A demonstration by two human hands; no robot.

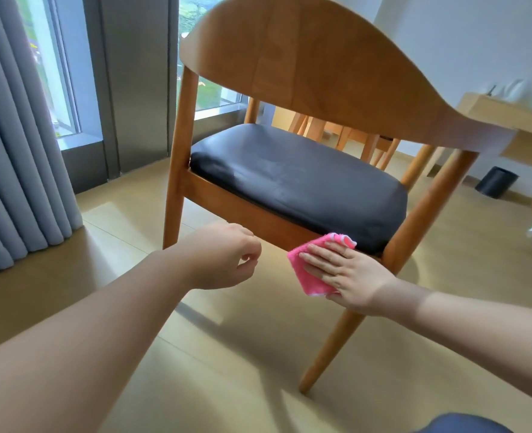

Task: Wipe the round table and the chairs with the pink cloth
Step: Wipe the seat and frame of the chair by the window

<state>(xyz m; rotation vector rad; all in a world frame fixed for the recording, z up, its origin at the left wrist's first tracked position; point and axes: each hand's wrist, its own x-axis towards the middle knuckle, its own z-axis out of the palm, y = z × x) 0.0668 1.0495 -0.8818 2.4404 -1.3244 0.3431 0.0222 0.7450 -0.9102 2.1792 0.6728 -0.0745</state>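
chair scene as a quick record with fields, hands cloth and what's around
chair: wooden, curved backrest, black padded seat
pink cloth: pressed flat against the rear seat rail
right hand: fingers straight, flat on the cloth
left hand: loosely curled, holds nothing, clear of the chair
surroundings: grey curtain, black bin, wood floor

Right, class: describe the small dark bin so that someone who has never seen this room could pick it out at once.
Start at the big wooden chair with the curved backrest and black padded seat, then look past its right rear leg toward the far wall. There, on the pale wood floor beneath a light wooden desk, stands the small black cylindrical bin. It is the only dark, round thing there.
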